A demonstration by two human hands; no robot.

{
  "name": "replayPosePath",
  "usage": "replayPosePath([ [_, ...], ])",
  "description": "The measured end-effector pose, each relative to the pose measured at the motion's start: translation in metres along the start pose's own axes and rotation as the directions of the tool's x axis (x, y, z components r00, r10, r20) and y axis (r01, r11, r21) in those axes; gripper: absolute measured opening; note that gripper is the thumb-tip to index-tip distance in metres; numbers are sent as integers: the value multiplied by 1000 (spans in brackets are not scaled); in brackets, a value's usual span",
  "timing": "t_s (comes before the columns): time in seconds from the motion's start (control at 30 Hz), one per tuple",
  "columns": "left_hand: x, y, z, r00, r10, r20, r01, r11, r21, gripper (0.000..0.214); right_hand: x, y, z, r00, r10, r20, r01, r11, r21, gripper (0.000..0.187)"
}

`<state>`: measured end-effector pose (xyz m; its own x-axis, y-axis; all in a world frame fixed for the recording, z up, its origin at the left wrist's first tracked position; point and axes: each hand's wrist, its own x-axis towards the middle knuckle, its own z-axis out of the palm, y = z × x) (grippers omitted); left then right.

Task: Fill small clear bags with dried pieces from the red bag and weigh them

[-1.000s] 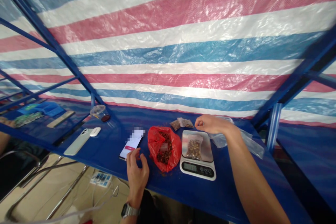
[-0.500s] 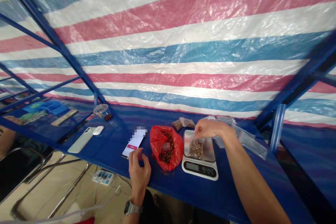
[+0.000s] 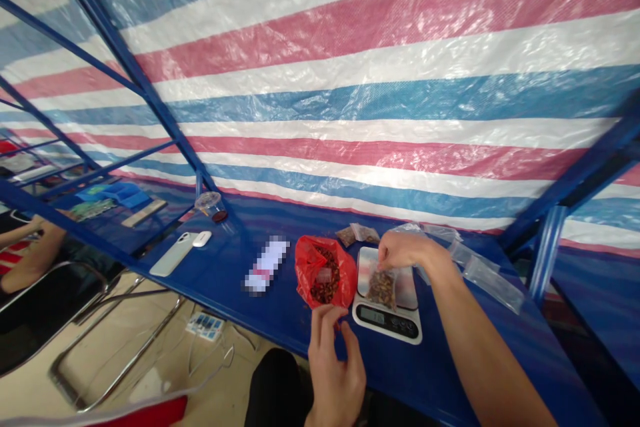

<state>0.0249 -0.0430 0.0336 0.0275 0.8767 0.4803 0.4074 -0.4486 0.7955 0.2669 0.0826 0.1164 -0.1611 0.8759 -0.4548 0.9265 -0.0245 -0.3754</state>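
Note:
My right hand (image 3: 403,251) pinches the top of a small clear bag of brown pieces (image 3: 381,285) and holds it upright over the white kitchen scale (image 3: 388,319). My left hand (image 3: 334,364) hovers near the front edge of the blue table, fingers loosely apart and holding nothing, just below the open red plastic bag (image 3: 323,270) filled with dark reddish-brown pieces. Two small filled bags (image 3: 357,234) lie behind the scale.
A phone (image 3: 266,265) lies left of the red bag. A second phone (image 3: 171,254), a white earbud case (image 3: 202,238) and a clear cup (image 3: 211,204) sit farther left. Empty clear bags (image 3: 473,264) lie right of the scale. Another person's arm (image 3: 33,255) shows at far left.
My right hand took hold of the small bag on the scale and raised it upright. My left hand moved right from the phone to below the red bag. The view shifted right.

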Motion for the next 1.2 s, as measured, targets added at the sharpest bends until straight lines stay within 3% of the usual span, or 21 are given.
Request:
replayPosePath([
  [0.1, -1, 4, 5, 992, -103, 73, 106, 994, -36, 19, -3, -4, -2, 999, -37, -3, 37, 999, 9, 6],
  [0.2, 1, 5, 6, 961, -256, 106, 265, 961, -79, 20, -14, -16, -5, 979, -202, 13, 201, 977, 75, 13],
  [0.3, 0, 7, 9, 867, -453, 207, 489, 852, -185, 47, -21, -38, -2, 905, -424, 25, 415, 895, 166, 18],
  [0.4, 0, 3, 16, 775, -558, 297, 632, 694, -345, 72, -14, -64, 11, 846, -533, 24, 520, 834, 186, 20],
  [0.53, 3, -7, 22, 631, -679, 376, 761, 446, -472, 84, 2, -90, 32, 879, -476, -38, 477, 879, 16, 20],
  [0.6, 5, -11, 19, 593, -707, 385, 772, 363, -523, 80, 7, -97, 40, 894, -444, -66, 439, 895, -80, 19],
  [0.73, 9, -13, 12, 573, -747, 337, 754, 318, -575, 76, 12, -101, 47, 895, -437, -89, 418, 892, -174, 21],
  [0.9, 8, -17, 11, 559, -746, 361, 766, 299, -569, 79, 16, -102, 50, 894, -442, -75, 423, 887, -185, 20],
  [1.07, 4, -22, 12, 568, -734, 373, 777, 328, -538, 76, 16, -106, 51, 894, -446, -44, 435, 888, -148, 20],
  [1.2, 5, -24, 12, 554, -750, 362, 785, 326, -526, 92, 14, -106, 50, 888, -457, -48, 450, 886, -114, 22],
])
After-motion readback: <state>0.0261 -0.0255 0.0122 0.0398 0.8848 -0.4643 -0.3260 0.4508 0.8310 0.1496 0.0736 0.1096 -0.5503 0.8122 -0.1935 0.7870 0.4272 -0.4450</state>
